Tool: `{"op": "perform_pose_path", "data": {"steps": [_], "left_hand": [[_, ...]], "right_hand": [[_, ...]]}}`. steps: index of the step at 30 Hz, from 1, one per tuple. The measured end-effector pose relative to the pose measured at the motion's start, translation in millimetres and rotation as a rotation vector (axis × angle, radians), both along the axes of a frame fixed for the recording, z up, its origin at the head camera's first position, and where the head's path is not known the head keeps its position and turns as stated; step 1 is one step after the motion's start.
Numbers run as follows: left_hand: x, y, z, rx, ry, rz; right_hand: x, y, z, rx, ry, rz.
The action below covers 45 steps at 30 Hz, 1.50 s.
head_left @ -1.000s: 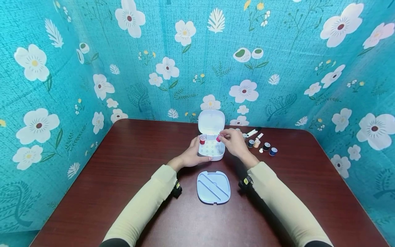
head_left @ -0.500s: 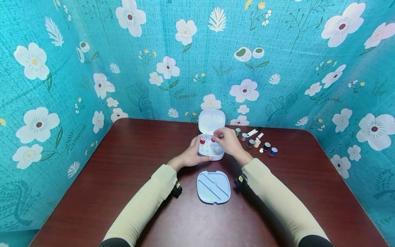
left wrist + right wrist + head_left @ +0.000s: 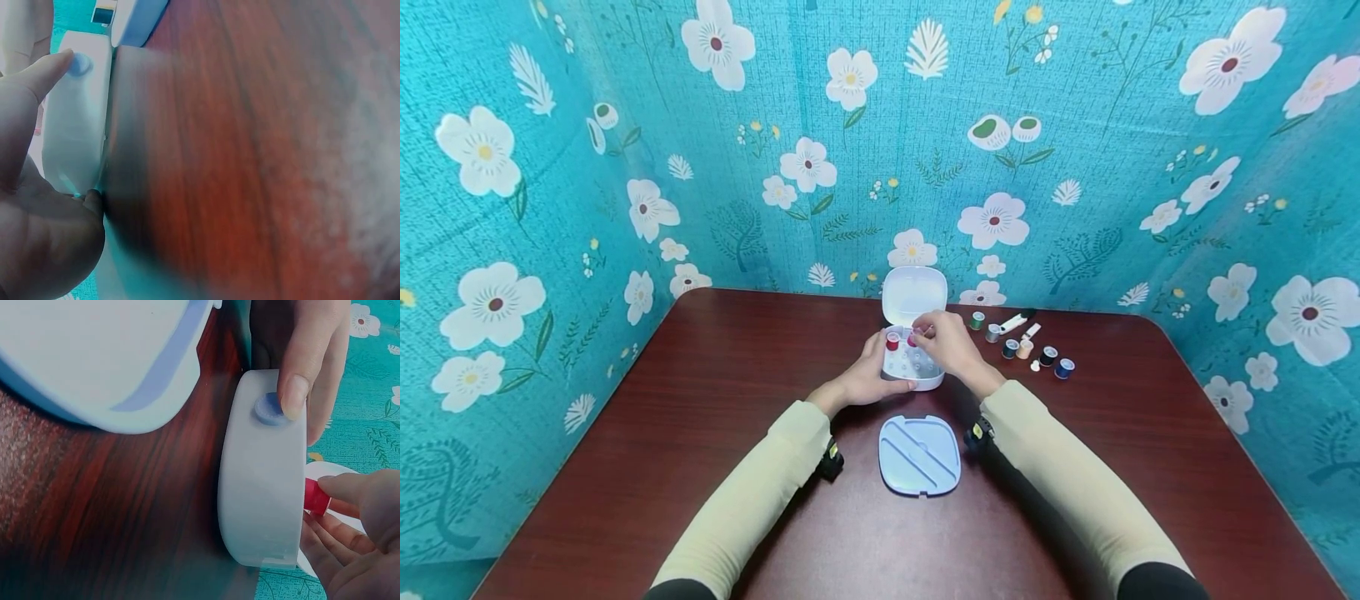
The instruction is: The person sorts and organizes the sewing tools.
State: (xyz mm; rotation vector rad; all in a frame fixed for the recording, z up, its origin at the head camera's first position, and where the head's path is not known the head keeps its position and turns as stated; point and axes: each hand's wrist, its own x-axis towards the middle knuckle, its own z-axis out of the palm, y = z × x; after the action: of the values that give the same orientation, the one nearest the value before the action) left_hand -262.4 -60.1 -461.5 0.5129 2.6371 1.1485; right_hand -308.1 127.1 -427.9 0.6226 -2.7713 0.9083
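A small white sewing box (image 3: pixel 931 384) stands on the table with its lid (image 3: pixel 914 296) raised at the back. My left hand (image 3: pixel 867 380) grips the box's left side, its thumb along the front wall and touching the round blue button (image 3: pixel 270 409). Between thumb and fingers, my right hand (image 3: pixel 952 343) pinches a pinkish-red thread spool (image 3: pixel 316 496) over the back row of pegs. Whether that spool sits on a peg is hidden. Just left of it, a red thread spool (image 3: pixel 892 342) stands in the back left corner of the box.
A pale blue divided tray (image 3: pixel 919 456) lies in front of the box. To the right are several spools, among them green (image 3: pixel 977 320), grey (image 3: pixel 993 332), beige (image 3: pixel 1024 349) and blue (image 3: pixel 1064 368), plus a black-ended white tool (image 3: pixel 1017 321). A floral curtain (image 3: pixel 850 167) hangs behind.
My right hand has moved left over the box with the pinkish-red spool, from the right side toward the red spool. The left hand has stayed on the box.
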Motion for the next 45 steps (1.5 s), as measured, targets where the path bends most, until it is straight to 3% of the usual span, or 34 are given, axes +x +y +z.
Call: {"op": "perform_pose_path", "data": {"steps": [17, 45], "left_hand": [[-1.9, 2.8, -1.7, 0.047, 0.106, -0.007], [-4.3, 5.4, -3.7, 0.059, 0.108, 0.003]], "right_hand": [[-10.0, -9.6, -7.7, 0.114, 0.015, 0.012], [-8.5, -20.7, -9.5, 0.164, -0.005, -0.007]]}}
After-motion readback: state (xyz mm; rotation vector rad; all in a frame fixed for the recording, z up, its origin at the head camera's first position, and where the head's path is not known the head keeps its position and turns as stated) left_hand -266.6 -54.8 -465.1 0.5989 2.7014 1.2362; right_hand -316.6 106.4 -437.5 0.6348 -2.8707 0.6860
